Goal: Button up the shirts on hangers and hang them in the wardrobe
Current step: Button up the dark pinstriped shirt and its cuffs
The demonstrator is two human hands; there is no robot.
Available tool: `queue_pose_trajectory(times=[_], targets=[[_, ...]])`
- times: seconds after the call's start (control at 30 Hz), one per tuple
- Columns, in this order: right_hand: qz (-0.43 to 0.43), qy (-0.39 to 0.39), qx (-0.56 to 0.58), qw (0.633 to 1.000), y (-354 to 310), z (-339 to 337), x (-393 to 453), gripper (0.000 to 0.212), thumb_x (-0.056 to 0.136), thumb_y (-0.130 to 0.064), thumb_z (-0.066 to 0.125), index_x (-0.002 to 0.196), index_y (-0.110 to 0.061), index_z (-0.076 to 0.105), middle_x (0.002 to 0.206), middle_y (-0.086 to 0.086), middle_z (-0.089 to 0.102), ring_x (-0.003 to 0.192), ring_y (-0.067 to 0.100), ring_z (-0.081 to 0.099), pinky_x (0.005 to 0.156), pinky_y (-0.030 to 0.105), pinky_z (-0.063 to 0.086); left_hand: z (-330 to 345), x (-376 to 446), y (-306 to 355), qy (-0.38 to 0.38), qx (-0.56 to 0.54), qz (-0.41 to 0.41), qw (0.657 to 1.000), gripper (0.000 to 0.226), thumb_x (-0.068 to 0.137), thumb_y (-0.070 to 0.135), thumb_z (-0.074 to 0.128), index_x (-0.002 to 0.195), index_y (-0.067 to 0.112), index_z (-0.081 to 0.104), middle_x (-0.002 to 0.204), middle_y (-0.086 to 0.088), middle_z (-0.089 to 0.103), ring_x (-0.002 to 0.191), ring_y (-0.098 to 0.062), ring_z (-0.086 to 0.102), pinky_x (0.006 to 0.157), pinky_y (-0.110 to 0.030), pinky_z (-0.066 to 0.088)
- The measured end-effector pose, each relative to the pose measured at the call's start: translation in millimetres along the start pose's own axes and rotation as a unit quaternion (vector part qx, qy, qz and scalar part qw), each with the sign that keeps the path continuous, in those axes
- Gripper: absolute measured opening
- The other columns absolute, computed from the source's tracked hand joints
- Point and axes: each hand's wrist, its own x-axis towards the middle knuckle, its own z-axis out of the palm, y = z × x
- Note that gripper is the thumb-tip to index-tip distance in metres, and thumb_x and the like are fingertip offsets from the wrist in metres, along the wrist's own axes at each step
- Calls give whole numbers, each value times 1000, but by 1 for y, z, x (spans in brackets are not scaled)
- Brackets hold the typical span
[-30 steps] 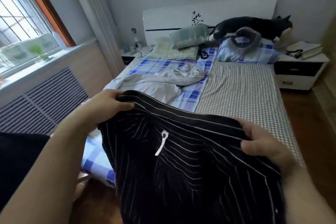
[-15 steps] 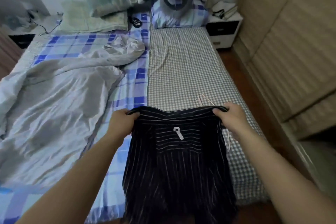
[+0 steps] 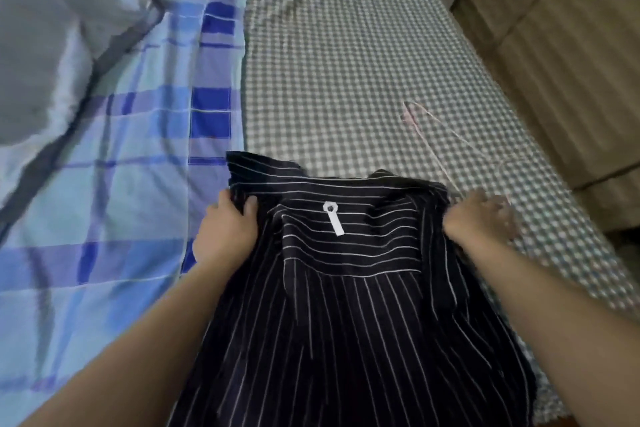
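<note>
Lying on checked sheet: striped shirt, left hand gripping shoulder.

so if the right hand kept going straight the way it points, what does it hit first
Most likely the pink hanger, lying on the checked sheet just ahead of the right hand; the hand is blurred, so its exact heading is uncertain.

We're in a home bedroom: a bed under checked sheets, rumpled grey duvet at ten o'clock, beige wardrobe doors at two o'clock.
</note>
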Motion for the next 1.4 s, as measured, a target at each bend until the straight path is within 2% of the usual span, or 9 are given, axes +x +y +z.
queue_pose_trajectory(times=[0.23, 0.3, 0.37, 0.63, 0.87, 1.0, 1.17, 1.33, 1.4], targets=[[-147, 198, -59, 967, 12, 21, 33, 45, 102, -47, 39, 131, -19, 61, 163, 21, 16, 148, 45, 10, 120, 63, 0, 21, -7, -16, 128, 54, 67, 988, 36, 104, 49, 31, 117, 19, 47, 130, -14, 59, 114, -41, 59, 79, -46, 34], [-75, 147, 14, 986, 24, 14, 34, 68, 96, -67, 42, 147, -22, 45, 167, 19, 1, 152, 47, 3, 121, 62, 1, 18, -9, -18, 132, 21, 77, 988, 42, 105, 49, 30, 121, 16, 50, 132, -14, 60, 118, -41, 58, 85, -48, 40], [-42, 110, 66, 991, 38, 13, 24, 88, 90, -73, 47, 155, -16, 30, 163, 25, 18, 148, 47, 21, 118, 57, 22, 10, -17, -22, 110, -24, 100, 989, 48, 106, 47, 31, 126, 10, 54, 135, -18, 60, 123, -40, 56, 94, -48, 41], [-221, 210, 238, 922, 49, -52, -101, 94, 82, -37, 75, 156, -11, 25, 156, 20, 34, 142, 40, 35, 115, 50, 37, -92, -73, -6, 35, -186, 80, 979, 34, 104, 23, 51, 116, -7, 63, 99, -18, 66, 99, -38, 64, 81, -39, 50], [-372, 313, 50, 873, 86, -42, -200, 91, 78, -20, 71, 156, -21, 23, 137, 7, 43, 122, 27, 44, 104, 42, 39, -128, -75, -13, -31, -268, 45, 962, 44, 91, 46, 59, 105, 5, 64, 114, -25, 70, 100, -42, 71, 89, -66, 55], [-365, 327, -3, 872, 107, -24, -198, 89, 79, -18, 68, 155, -20, 22, 139, 4, 41, 123, 25, 42, 104, 39, 37, -124, -118, 9, -41, -302, 31, 952, 37, 102, 37, 53, 108, 3, 64, 98, -21, 70, 87, -36, 72, 87, -58, 58], [-449, 286, -18, 846, 81, 5, -195, 94, 84, -17, 68, 160, -19, 13, 143, 3, 36, 128, 24, 37, 110, 38, 32, -92, -189, 52, -113, -396, 104, 906, 36, 106, 39, 51, 100, 9, 67, 77, -8, 70, 60, -20, 67, 53, -28, 55], [-460, 227, 73, 856, 57, 29, -180, 89, 88, -24, 64, 160, -21, 12, 140, 7, 37, 124, 27, 41, 106, 39, 35, -61, -270, 23, -305, -155, 180, 922, 15, 106, 33, 51, 109, 27, 65, 84, -6, 69, 68, -23, 67, 63, -34, 53], [-460, 226, 74, 855, 56, 37, -174, 89, 89, -23, 63, 160, -22, 9, 139, 6, 35, 124, 24, 40, 108, 38, 33, -58, -264, -2, -229, 46, 273, 933, 19, 103, 31, 56, 118, 32, 68, 88, 4, 69, 77, -14, 69, 72, -34, 58]])
